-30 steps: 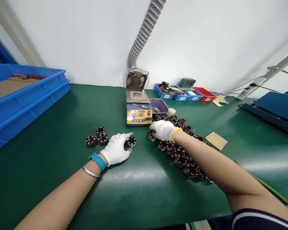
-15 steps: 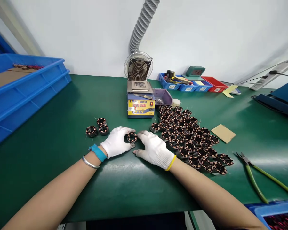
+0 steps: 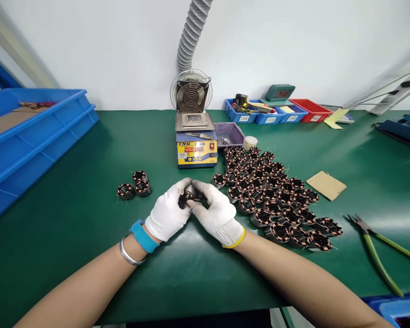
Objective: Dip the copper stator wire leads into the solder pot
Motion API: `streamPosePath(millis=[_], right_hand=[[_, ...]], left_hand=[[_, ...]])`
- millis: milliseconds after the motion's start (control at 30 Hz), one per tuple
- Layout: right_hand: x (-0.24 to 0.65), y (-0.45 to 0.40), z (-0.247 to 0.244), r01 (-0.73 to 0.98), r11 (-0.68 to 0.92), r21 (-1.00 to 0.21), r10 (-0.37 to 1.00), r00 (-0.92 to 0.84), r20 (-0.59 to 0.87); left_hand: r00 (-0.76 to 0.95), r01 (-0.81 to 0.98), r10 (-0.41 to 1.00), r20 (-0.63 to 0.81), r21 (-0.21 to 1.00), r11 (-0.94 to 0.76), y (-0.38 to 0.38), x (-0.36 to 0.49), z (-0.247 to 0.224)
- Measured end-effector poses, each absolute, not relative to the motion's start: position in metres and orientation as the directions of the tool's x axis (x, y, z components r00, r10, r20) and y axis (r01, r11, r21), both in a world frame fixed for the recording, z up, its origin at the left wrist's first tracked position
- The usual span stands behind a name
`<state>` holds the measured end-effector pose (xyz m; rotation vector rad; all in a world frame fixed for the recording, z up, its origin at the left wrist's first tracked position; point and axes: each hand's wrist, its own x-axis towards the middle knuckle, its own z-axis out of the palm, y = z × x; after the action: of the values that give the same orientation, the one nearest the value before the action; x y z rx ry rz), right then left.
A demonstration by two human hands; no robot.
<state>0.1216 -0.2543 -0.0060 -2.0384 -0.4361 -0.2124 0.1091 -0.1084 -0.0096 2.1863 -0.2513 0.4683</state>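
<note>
A motor stator (image 3: 187, 196), a dark ring with copper windings, is held between both hands above the green table (image 3: 171, 282) and tilted; the fingers hide much of it. My left hand (image 3: 169, 209), in a white glove, grips its left side. From the right, my right hand (image 3: 215, 207), also gloved, has its thumb and fingers closed on the same stator. Close by on the left stand a few more stators (image 3: 125, 191), thin wire ends sticking out. To the right lies a large group of similar stators (image 3: 256, 196).
A yellow-and-blue solder pot (image 3: 197, 152) with a fan and grey hose (image 3: 191, 36) stands ahead. Beside it are a purple tray (image 3: 229, 132) and small blue bins (image 3: 241, 114). Green-handled pliers (image 3: 376, 255) lie right, near a cardboard piece (image 3: 326, 185). A blue crate (image 3: 37, 146) stands left.
Half a second ago the stator stood upright with my left hand around it and my right hand open beside it. Now both hands grip it, and it is tilted.
</note>
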Motion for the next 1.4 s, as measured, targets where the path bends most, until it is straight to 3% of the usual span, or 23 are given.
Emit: streamPosePath(millis=[133,267,433,500,567,633,667,800,1033,1267,1400], right_hand=[[0.124,-0.26,-0.004,0.438,-0.501,-0.747,0.194,0.897,0.397],[0.126,-0.261,-0.004,0.411,-0.5,-0.762,0.193,0.911,0.365],[0.126,-0.26,-0.001,0.334,-0.408,-0.85,0.136,0.943,0.305],[0.126,-0.26,0.0,0.315,-0.379,-0.87,0.118,0.949,0.292],[0.126,-0.26,0.001,0.3,-0.36,-0.883,0.107,0.954,0.28],[0.125,-0.26,0.002,0.289,-0.353,-0.89,0.105,0.957,0.27],[0.124,-0.259,0.002,0.286,-0.354,-0.89,0.106,0.958,0.265],[0.122,-0.259,0.003,0.287,-0.359,-0.888,0.115,0.958,0.263],[0.124,-0.256,0.001,0.235,-0.24,-0.942,0.096,0.971,0.218],[0.131,-0.248,0.001,0.0,0.116,-0.993,0.072,0.997,0.008],[0.132,-0.249,0.001,-0.014,0.137,-0.99,0.064,0.998,-0.006]], left_hand=[[0.967,-0.194,0.029,0.253,0.804,-0.562,-0.106,0.108,-0.002],[0.995,0.007,-0.093,-0.039,0.946,-0.324,-0.101,0.108,0.012],[0.935,0.207,-0.254,-0.249,0.961,-0.182,-0.079,0.103,0.037],[0.948,0.188,-0.258,-0.188,0.982,-0.025,-0.069,0.101,0.043],[0.992,0.093,-0.091,-0.086,0.992,0.085,-0.065,0.102,0.042],[0.997,0.03,0.075,-0.034,0.999,0.045,-0.068,0.102,0.035],[0.995,0.027,0.092,-0.027,1.0,-0.005,-0.072,0.102,0.03],[0.999,-0.028,-0.033,0.023,0.987,-0.157,-0.093,0.099,0.016],[0.993,-0.081,0.063,0.097,0.972,-0.219,-0.114,0.097,0.016],[0.834,-0.32,0.429,0.346,0.938,-0.133,-0.112,0.088,0.009],[0.879,-0.288,0.382,0.284,0.956,-0.05,-0.109,0.093,0.006]])
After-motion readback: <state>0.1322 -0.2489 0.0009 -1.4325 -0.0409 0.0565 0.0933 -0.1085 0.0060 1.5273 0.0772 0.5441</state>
